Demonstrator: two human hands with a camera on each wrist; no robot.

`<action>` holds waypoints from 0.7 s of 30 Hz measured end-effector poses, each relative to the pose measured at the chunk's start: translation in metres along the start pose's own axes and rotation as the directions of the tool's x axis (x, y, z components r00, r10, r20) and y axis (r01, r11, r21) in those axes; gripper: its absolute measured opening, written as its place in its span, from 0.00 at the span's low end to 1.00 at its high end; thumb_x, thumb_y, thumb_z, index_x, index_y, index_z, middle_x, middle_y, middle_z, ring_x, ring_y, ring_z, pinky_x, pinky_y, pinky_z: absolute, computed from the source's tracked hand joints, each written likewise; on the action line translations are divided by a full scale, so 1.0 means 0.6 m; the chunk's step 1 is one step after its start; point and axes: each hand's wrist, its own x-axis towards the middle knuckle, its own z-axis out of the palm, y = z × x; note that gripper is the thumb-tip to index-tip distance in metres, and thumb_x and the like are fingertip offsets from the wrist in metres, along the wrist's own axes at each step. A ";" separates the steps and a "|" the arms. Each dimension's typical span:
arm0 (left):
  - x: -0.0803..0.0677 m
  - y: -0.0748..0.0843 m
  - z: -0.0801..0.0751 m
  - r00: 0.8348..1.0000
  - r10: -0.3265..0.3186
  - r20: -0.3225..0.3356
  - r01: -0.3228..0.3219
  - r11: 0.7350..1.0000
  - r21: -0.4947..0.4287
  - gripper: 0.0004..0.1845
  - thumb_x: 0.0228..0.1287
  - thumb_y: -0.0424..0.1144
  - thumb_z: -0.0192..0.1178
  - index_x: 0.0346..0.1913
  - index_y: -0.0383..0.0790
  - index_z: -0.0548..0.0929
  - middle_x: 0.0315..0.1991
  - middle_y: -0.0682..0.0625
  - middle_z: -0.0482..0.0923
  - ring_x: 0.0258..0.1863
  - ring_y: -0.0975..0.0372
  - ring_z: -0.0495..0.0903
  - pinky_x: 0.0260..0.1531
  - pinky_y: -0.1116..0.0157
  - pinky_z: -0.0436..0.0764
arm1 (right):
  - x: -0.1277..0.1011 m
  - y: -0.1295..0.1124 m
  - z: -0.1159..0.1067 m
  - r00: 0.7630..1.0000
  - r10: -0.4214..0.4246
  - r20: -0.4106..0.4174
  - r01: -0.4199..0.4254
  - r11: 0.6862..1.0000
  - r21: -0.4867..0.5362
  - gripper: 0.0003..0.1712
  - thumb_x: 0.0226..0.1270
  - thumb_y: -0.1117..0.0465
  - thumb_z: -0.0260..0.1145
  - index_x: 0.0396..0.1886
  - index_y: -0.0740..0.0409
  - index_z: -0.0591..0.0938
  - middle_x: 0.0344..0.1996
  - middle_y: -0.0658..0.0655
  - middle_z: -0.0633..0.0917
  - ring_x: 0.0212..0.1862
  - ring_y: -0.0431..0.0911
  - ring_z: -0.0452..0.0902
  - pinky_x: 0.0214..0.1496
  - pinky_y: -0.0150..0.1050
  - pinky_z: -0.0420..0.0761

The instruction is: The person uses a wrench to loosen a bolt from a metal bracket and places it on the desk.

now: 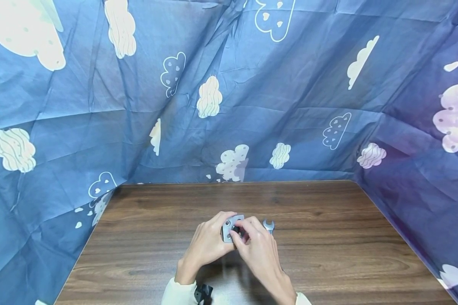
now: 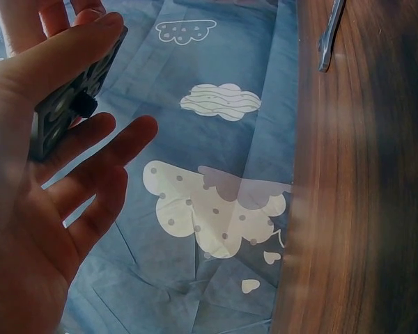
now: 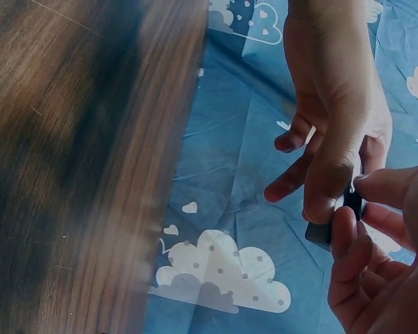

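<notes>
My left hand [image 1: 209, 242] grips a grey metal block [image 1: 227, 237] with several round holes, above the wooden table. In the left wrist view, a small black piece [image 2: 84, 105] stands out from the block's underside, near the curled fingers. At the block's front face, my right hand [image 1: 258, 246] pinches a small dark part [image 1: 235, 229] between thumb and fingers. The right wrist view shows this dark part [image 3: 353, 201] mostly covered by fingertips, so its exact kind is hidden. An open-ended wrench [image 1: 269, 226] lies just beyond the right hand.
The brown wooden table [image 1: 328, 245] spreads out on both sides of the hands. Blue cloth [image 1: 275, 97] with cloud prints hangs behind it and along its left and right edges. A black strap [image 1: 203, 293] is at the left wrist.
</notes>
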 end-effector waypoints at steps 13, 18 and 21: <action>0.000 -0.001 -0.002 1.000 0.008 0.001 -0.008 1.000 0.010 0.34 0.45 0.48 0.75 0.58 0.49 0.79 0.47 0.57 0.83 0.33 0.69 0.81 0.32 0.69 0.80 | 0.002 0.000 -0.001 0.999 -0.046 -0.008 0.046 0.999 -0.003 0.16 0.49 0.65 0.77 0.40 0.52 0.88 0.31 0.43 0.79 0.25 0.32 0.73 0.26 0.23 0.70; 0.000 0.000 -0.001 1.000 0.011 -0.001 -0.011 1.000 0.018 0.33 0.45 0.49 0.75 0.58 0.49 0.79 0.47 0.58 0.83 0.32 0.70 0.80 0.31 0.70 0.78 | 0.001 -0.002 -0.002 0.998 -0.055 -0.004 0.055 0.998 -0.010 0.16 0.48 0.66 0.76 0.40 0.52 0.88 0.33 0.43 0.80 0.26 0.31 0.73 0.26 0.22 0.70; 0.000 0.000 -0.002 1.000 0.012 -0.002 -0.012 1.000 0.022 0.33 0.45 0.49 0.76 0.58 0.49 0.79 0.47 0.57 0.83 0.32 0.70 0.80 0.31 0.70 0.78 | 0.001 -0.004 -0.003 0.998 -0.055 0.004 0.055 0.998 -0.017 0.16 0.48 0.66 0.75 0.40 0.51 0.87 0.34 0.43 0.80 0.26 0.31 0.73 0.26 0.22 0.69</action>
